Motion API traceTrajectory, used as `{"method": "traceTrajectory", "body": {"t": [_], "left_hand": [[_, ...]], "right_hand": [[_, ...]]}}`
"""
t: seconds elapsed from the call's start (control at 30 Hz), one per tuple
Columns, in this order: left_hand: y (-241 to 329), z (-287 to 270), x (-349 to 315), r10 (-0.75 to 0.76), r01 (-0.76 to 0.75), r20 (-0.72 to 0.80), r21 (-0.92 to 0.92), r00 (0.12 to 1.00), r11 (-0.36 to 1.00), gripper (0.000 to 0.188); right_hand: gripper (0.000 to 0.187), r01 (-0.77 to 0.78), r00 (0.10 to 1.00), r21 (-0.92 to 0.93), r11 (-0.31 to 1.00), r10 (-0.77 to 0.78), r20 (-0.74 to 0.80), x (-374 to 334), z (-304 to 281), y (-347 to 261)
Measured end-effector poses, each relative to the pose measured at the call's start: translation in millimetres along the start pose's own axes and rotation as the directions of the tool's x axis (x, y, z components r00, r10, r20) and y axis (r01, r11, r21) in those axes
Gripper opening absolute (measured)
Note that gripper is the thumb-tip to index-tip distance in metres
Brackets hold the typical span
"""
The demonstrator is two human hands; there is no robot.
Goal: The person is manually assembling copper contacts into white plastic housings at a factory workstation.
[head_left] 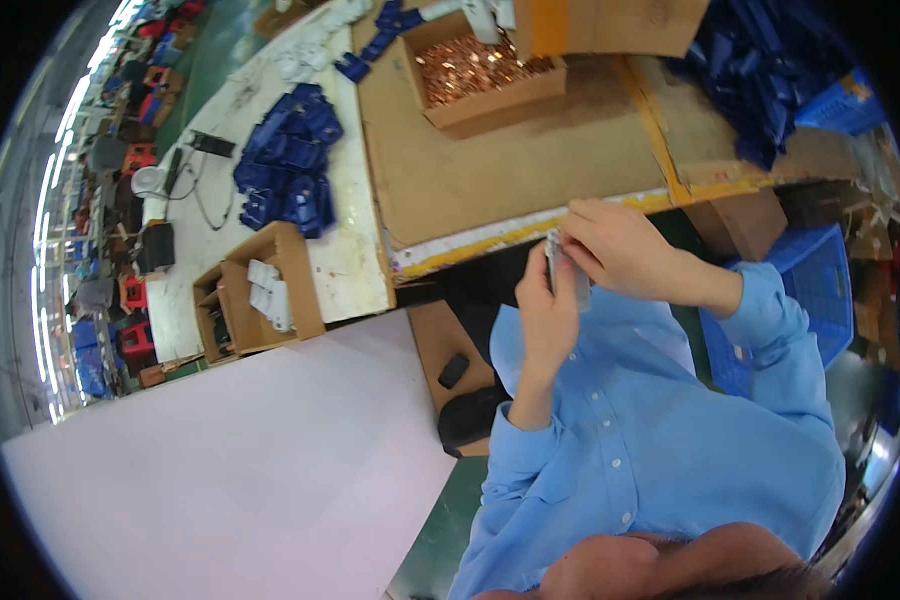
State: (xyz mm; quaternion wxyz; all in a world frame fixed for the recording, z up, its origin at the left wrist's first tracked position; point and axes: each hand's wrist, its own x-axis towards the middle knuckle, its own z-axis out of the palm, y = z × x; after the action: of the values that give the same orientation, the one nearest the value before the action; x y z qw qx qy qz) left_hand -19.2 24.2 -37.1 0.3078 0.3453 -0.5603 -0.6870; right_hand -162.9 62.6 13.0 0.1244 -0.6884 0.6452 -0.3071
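Observation:
My left hand (550, 315) is closed around a small, pale, partly see-through piece (583, 292) in front of my chest, just off the table's near edge. My right hand (618, 245) comes in from the right, its fingers bent and pinched together at the upper end of the same piece. The fingers cover most of it, so its exact kind does not show. Beyond my hands is the table's brown board top (510, 180). On it stands a cardboard box of small copper-coloured metal parts (470, 70).
Blue plastic parts (290, 160) lie heaped on the white table at left, above a cardboard box (305, 285) of white pieces. More blue parts (760, 70) are piled far right. A blue crate (820, 290) stands at my right. A large white board (230, 470) spans the lower left.

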Motion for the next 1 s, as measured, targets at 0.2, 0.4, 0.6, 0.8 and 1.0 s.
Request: {"method": "traceTrajectory", "body": {"t": [0.2,0.4,0.6,0.8,1.0], "left_hand": [[2.8,-0.7,3.7,-0.006,0.006,-0.030,0.006,1.000,1.000,0.023],[-2.9,0.0,3.7,0.059,-0.060,-0.039,-0.028,0.998,0.998,0.020],[1.3,0.8,8.1,0.046,-0.048,-0.028,-0.055,0.999,0.997,0.018],[5.9,8.9,2.5,0.052,-0.057,-0.058,-0.072,0.997,0.996,0.023],[1.8,8.3,-0.5,0.010,-0.014,-0.073,-0.062,0.997,0.998,0.025]], "right_hand": [[0.007,-0.102,0.994,0.062,0.993,0.101,0.028,0.2,-1.2,-3.0],[0.007,-0.113,0.994,0.131,0.985,0.112,0.016,0.3,-1.0,-2.0],[0.007,-0.086,0.995,0.086,0.993,0.089,-0.037,1.3,-0.5,-1.9],[0.011,-0.069,0.992,0.023,0.997,0.071,-0.103,-5.2,5.5,-1.3],[0.016,-0.168,0.970,0.169,0.971,0.193,-0.149,-7.3,3.1,-4.1]]}}
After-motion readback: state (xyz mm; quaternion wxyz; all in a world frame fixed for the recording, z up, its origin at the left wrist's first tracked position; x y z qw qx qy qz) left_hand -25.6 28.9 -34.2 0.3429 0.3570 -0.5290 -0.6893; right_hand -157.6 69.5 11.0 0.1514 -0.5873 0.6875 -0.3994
